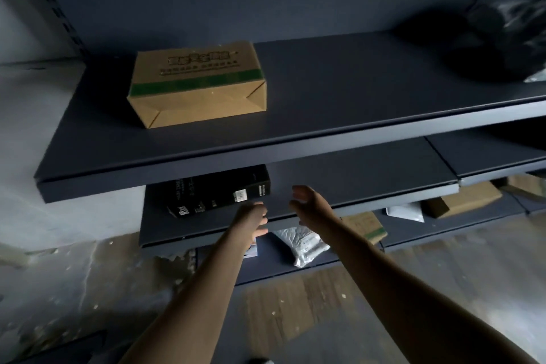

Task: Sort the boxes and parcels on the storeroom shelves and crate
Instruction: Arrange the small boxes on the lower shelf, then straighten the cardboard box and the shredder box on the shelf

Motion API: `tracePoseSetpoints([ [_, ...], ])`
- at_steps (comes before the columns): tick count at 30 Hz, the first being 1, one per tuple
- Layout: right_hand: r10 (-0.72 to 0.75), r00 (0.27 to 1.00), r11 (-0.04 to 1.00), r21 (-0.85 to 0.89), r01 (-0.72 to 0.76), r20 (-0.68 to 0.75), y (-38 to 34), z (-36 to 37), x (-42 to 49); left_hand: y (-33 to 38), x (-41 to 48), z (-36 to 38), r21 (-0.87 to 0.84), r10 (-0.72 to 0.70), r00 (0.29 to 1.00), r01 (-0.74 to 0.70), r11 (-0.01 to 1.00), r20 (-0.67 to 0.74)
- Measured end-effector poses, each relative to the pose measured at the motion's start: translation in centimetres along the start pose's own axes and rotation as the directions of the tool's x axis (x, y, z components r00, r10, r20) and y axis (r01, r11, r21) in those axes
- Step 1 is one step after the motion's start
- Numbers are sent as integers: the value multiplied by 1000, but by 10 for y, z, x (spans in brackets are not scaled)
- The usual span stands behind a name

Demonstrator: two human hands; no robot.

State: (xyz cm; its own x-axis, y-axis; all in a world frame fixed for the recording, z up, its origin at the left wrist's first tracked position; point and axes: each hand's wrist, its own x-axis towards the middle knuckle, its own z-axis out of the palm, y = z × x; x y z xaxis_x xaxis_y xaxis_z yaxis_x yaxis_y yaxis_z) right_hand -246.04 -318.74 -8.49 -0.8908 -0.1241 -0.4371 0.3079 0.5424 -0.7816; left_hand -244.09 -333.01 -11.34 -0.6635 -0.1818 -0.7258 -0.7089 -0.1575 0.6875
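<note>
Hands: we see both arms stretched forward to the front edge of the middle shelf, side by side and a little apart.
Left hand: our left hand holds nothing. Its fingers are loose and point ahead, just in front of the near right corner of the black box. We cannot tell whether it touches the box.
Right hand: our right hand is empty and spread wide, with the fingers gently bent and the palm turned toward the left hand.
Parcel nearest us: the black box lies flat on the middle shelf, partly tucked under the top shelf, with white print on its near side.
Top level: the brown box, banded with green tape, lies on the left part of the top shelf, well apart from both hands. A black bag sits at the far right end.
Bottom shelf: we see a crumpled grey mailer below the hands and a small striped carton just beside it. A white mailer and a plain carton lie farther right.
Floor: wood-patterned boards lie under our arms.
</note>
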Motion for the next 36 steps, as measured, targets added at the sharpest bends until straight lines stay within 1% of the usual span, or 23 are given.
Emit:
tracePoseSetpoints([
  [3,14,997,996,83,-8,-72,6,-33,-14,14,-10,43,69,70,995,-75,995,67],
  [6,37,990,978,207,-9,-133,17,-73,-26,30,-26,93,88,150,982,-160,983,112],
  [9,8,971,962,266,57,-237,34,-118,-40,39,-47,148,103,217,961,-236,966,170],
  [10,-1,957,959,272,83,-289,44,-144,-48,41,-57,177,115,236,953,-260,959,192],
  [13,-24,912,956,256,141,-409,65,-187,-61,40,-72,225,143,277,935,-312,939,222],
  [15,-70,879,951,234,202,-472,88,-231,-74,40,-89,274,174,324,914,-370,913,245],
  [19,-114,835,935,226,273,-538,130,-327,-101,43,-134,378,199,406,872,-464,863,274],
  [24,-95,781,907,269,323,-617,183,-444,-137,39,-185,504,199,490,805,-568,799,334],
  [31,26,712,880,355,317,-701,262,-576,-178,29,-226,655,175,530,698,-669,722,481],
  [36,102,657,850,409,333,-747,315,-660,-191,21,-230,760,181,489,657,-684,706,573],
])
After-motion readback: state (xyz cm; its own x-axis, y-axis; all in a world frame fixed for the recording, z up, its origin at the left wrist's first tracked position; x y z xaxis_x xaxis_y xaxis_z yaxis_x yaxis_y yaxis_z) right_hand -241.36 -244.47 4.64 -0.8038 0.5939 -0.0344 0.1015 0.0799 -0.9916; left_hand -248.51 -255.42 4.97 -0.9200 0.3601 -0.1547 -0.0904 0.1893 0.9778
